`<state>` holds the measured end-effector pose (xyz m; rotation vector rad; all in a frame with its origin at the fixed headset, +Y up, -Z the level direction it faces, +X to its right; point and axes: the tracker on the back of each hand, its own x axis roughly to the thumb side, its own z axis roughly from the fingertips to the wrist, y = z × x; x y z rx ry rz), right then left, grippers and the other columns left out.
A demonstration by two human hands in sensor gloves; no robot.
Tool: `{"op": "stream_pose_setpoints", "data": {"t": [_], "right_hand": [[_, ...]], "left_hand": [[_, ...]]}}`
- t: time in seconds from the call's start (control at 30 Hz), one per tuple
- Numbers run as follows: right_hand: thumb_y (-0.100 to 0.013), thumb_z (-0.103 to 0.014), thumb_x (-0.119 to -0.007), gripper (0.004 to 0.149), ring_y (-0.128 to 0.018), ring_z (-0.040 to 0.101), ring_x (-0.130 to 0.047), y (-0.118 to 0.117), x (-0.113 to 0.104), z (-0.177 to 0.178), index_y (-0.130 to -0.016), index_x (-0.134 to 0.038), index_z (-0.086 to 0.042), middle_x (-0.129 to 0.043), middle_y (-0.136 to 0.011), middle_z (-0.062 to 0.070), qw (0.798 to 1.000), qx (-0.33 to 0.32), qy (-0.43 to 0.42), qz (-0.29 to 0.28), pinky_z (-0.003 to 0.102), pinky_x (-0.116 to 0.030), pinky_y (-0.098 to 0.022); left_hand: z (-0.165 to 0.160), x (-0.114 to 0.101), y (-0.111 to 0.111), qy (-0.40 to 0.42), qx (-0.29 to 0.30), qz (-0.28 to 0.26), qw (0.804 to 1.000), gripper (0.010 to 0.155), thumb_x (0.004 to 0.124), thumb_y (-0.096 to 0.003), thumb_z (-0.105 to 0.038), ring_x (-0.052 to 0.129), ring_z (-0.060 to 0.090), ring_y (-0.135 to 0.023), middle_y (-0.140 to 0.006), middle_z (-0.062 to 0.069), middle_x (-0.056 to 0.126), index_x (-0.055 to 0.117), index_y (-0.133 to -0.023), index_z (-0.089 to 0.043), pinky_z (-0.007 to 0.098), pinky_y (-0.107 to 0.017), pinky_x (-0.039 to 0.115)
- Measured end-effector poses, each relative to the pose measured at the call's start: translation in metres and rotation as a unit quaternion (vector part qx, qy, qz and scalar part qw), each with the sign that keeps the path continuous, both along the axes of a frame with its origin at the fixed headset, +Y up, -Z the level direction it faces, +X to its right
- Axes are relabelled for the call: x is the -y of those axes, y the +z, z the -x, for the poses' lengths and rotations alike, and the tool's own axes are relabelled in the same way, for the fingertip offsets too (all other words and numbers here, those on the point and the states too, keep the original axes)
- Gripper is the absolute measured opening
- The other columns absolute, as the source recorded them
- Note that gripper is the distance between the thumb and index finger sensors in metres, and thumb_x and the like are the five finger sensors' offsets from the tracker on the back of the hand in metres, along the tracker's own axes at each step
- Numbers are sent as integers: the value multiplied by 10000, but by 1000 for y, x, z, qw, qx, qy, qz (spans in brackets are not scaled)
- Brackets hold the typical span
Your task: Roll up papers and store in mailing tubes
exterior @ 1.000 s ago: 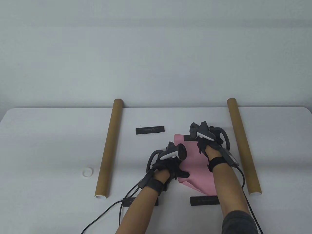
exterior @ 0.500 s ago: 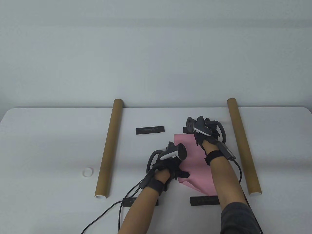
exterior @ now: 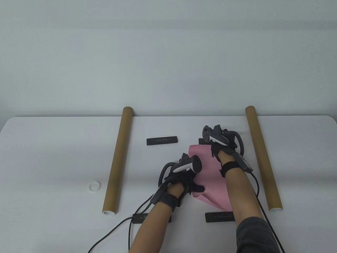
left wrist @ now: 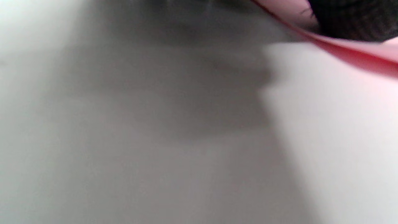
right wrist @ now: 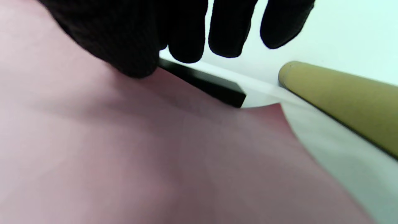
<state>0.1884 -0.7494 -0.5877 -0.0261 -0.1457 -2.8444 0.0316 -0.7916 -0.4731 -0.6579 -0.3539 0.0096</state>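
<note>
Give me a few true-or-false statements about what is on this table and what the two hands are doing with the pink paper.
1. Two brown tubes lie on the table, one each side of the pink paper. True.
2. The pink paper is already inside a tube. False: it lies on the table under the hands.
3. The left hand rests on the paper's near left edge. True.
4. The right hand grips the right tube. False: it is at the paper's far end.
5. A small white cap lies left of the left tube. True.

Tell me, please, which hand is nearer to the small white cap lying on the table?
Left. The left hand sits on the pink paper's near edge, right of the white cap; the right hand is farther right and back.
</note>
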Motion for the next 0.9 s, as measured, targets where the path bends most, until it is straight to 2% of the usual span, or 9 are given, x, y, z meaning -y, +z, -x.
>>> {"op": "stream_pose_setpoints", "data": {"t": [0.17, 0.27, 0.4, 0.5, 0.6, 0.67, 0.83, 0.9], "right_hand": [[-474, -354, -883, 667, -1014, 414, -715, 34, -35, -11, -1079, -638, -219, -698, -1093, 45, 998, -56, -11, -27, 657, -646, -707], [-479, -359, -874, 647, -1004, 426, -724, 69, -57, -18, -1070, -660, -204, -717, -1080, 63, 995, -84, -26, -42, 661, -649, -701], [-486, -427, -852, 658, -996, 434, -735, 122, -72, -24, -1069, -671, -180, -729, -1070, 88, 991, -129, -44, -7, 666, -655, -692], [-488, -477, -830, 699, -990, 473, -718, 163, -67, -31, -1079, -652, -149, -714, -1071, 125, 985, -146, -93, 23, 687, -643, -681], [-471, -556, -822, 767, -1007, 483, -697, 201, -46, -41, -1090, -644, -140, -702, -1082, 133, 978, -157, -115, 71, 692, -637, -690], [-452, -577, -845, 815, -1025, 498, -664, 214, -31, -45, -1104, -618, -142, -667, -1108, 136, 976, -158, -123, 90, 702, -624, -695], [-431, -484, -911, 760, -1032, 502, -631, 217, -5, -52, -1059, -656, -141, -669, -1087, 146, 987, -140, -74, 31, 708, -598, -700], [-426, -459, -927, 687, -1020, 495, -657, 214, 1, -54, -1006, -720, -156, -716, -1053, 134, 987, -132, -92, 32, 708, -601, -698]], "left_hand": [[-1, -1, -1, -8, 2, 0, 1000, 1017, 665, -249, -784, 64, 305, -1072, -1132, -78, 44, 127, -1039, -437, 531, -759, 251], [-1, -1, -1, -9, 2, 2, 1000, 1017, 668, -253, -784, 68, 306, -1072, -1132, -75, 44, 127, -1041, -435, 529, -759, 256], [-1, -1, -1, -8, 1, 1, 1000, 1014, 670, -256, -786, 70, 302, -1074, -1134, -79, 48, 131, -1041, -438, 525, -760, 260], [-2, -3, -3, -12, -4, 6, 1000, 1012, 682, -264, -783, 78, 296, -1077, -1136, -80, 51, 135, -1044, -440, 521, -764, 270], [-3, -4, -5, -17, -7, 4, 1000, 1009, 682, -266, -782, 97, 285, -1079, -1140, -78, 60, 145, -1046, -435, 513, -766, 291], [-5, -5, -5, -19, -8, 2, 1000, 1010, 687, -268, -779, 112, 290, -1080, -1143, -69, 69, 152, -1049, -429, 514, -768, 305], [-6, -7, -6, -22, -4, 3, 1000, 1011, 698, -274, -773, 125, 299, -1084, -1145, -59, 78, 161, -1053, -418, 513, -769, 322], [-8, -10, -6, -27, -4, 1, 1000, 1003, 706, -285, -766, 148, 304, -1094, -1148, -52, 96, 173, -1057, -412, 512, -774, 350]]}}
